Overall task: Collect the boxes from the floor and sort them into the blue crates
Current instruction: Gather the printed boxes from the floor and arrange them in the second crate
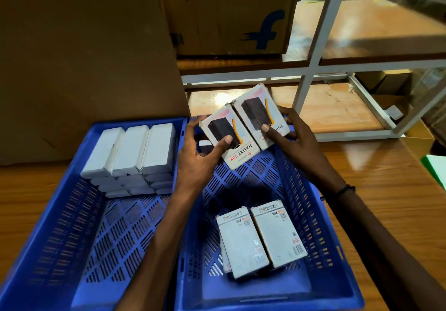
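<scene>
Two blue crates sit side by side on the wooden floor. Above the far end of the right crate (311, 204) my left hand (200, 156) grips a white "HALLEY 20K" box (225, 139), thumb on its face. Beside it my right hand (289, 134) holds a second, identical box (255, 113), thumb pressed on the front. The two boxes touch edge to edge. White Portronics boxes (260, 236) lie flat in the near part of the right crate. The left crate (62, 226) holds several plain white boxes (135, 151) stacked at its far end.
A tall brown cardboard carton (84, 64) stands behind the left crate. Another carton with a blue logo (229, 14) sits on a white metal rack (311, 64) behind the crates. A green-and-white object (436, 168) shows at the right edge.
</scene>
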`<move>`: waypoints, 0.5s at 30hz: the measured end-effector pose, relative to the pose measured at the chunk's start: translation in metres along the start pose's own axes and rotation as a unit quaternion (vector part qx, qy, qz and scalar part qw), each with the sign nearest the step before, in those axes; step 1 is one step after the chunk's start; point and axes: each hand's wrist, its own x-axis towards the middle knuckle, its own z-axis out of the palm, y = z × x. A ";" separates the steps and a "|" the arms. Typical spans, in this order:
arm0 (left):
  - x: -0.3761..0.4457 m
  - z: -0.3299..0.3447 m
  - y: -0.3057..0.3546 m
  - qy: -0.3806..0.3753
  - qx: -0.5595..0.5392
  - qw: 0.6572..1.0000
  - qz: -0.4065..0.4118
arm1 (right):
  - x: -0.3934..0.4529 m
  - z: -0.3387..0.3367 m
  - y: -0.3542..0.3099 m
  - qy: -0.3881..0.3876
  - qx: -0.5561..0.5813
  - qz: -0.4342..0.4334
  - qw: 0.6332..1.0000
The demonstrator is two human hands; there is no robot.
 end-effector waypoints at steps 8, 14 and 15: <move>0.001 0.004 -0.010 0.030 -0.016 0.999 -0.039 | 0.001 0.003 0.005 0.038 0.099 0.040 0.994; -0.001 0.013 -0.017 0.030 -0.023 0.998 -0.045 | -0.002 0.010 -0.004 -0.022 0.168 0.036 0.985; -0.003 0.016 -0.017 0.033 -0.022 0.998 -0.045 | -0.003 0.011 -0.004 -0.031 0.161 0.036 0.986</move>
